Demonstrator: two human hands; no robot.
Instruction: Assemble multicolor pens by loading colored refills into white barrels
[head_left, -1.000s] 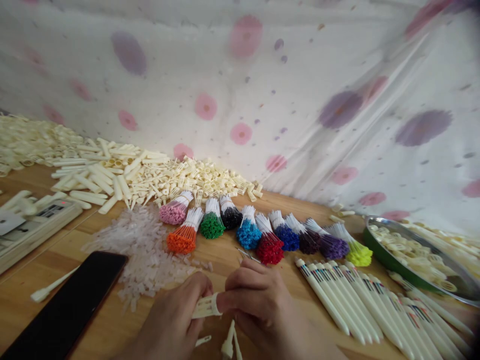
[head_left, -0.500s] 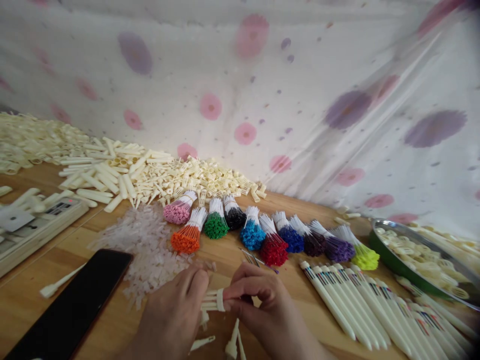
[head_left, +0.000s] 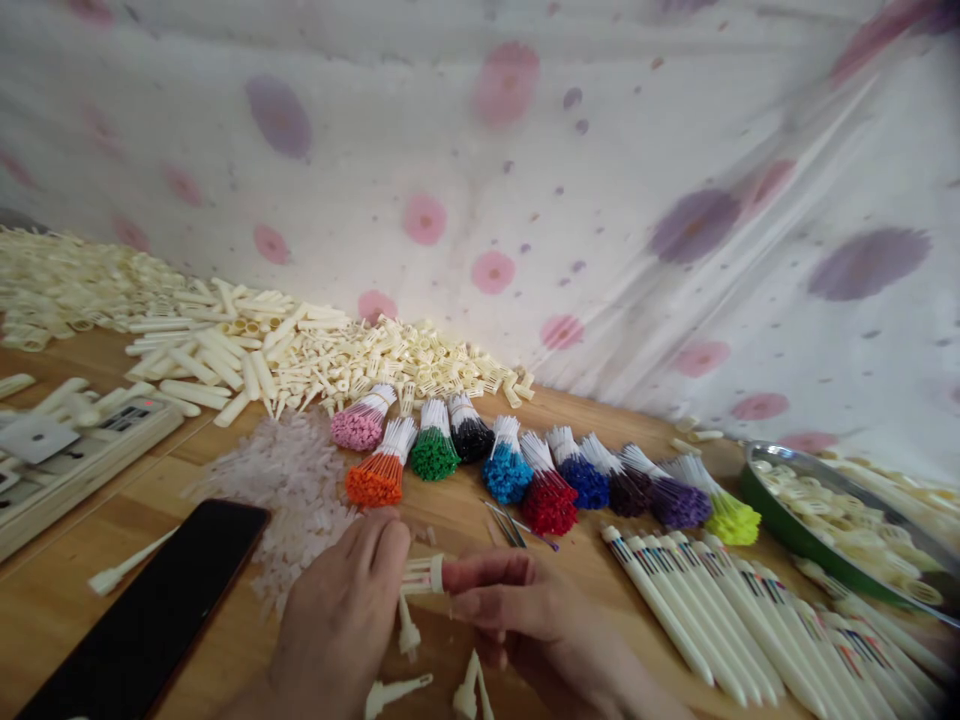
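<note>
In the head view my left hand is closed around a cream slotted pen part, whose ringed end sticks out to the right. Thumb and forefinger of my right hand are pinched at that ringed end; anything between them is hidden. Below the hands lie small cream pieces with thin stems. Just beyond the hands are tweezers and bundles of coloured refills, among them a red bundle and an orange bundle.
A black phone and a power strip lie left. Clear plastic bits are heaped beside the phone. Cream parts pile along the back. Multicolour pens lie in a row at right, near a green-sided dish of cream rings.
The pen part has risen slightly in my left hand. My right hand's fingers have shifted at its ringed end, and a stemmed piece below shows more fully. The view has tilted slightly.
</note>
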